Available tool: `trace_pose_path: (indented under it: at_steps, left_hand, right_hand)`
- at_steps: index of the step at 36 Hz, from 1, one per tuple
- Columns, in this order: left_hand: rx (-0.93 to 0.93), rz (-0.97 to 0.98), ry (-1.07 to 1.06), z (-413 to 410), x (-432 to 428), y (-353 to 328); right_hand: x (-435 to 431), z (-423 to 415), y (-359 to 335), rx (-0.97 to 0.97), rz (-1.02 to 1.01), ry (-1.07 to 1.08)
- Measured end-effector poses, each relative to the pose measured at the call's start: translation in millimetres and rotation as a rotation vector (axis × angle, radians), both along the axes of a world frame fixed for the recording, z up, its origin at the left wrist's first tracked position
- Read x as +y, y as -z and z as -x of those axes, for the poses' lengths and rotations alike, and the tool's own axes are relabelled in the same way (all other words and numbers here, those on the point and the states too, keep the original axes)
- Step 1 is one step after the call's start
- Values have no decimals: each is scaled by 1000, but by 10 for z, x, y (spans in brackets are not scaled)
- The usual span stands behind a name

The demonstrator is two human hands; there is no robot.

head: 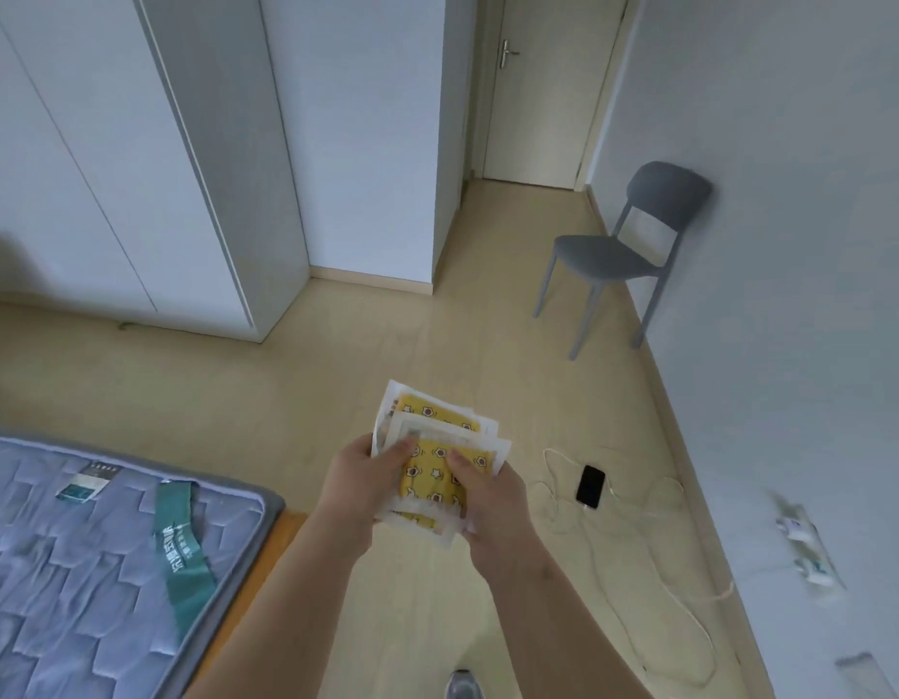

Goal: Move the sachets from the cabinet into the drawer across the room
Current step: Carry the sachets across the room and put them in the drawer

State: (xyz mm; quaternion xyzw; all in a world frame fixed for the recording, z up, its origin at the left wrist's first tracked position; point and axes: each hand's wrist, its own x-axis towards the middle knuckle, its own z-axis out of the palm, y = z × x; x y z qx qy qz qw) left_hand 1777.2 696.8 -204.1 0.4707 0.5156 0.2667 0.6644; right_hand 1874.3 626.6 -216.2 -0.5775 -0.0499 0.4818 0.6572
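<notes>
Both hands held stack of sachets [440, 461] above floor [336, 385]. Left hand [359, 484] fingers curled round left edge. Right hand [490, 502] fingers curled round right edge, thumb on top. Chair [624, 254] by wall, phone [590, 485] on floor.

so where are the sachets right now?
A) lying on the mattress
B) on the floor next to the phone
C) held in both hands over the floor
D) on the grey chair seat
C: the left hand and right hand both grip the fanned stack of sachets, thumbs on top, in front of the person and above the wood floor.
</notes>
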Motion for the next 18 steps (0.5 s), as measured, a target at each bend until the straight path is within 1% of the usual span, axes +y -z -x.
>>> trace_pose_path:
  at_steps: [6,12,18]
  left_hand:
    - [-25,26,-125,-572,1163,-120]
    - [-28,62,-265,-728,2235,-33]
    - [-40,95,-287,-813,3508,160]
  right_hand:
    - [1292,-672,-155,-17,-11,-128]
    - [2489,-877,-64,-8,27,-248]
    - [3798,-994,97,-32,59,-279]
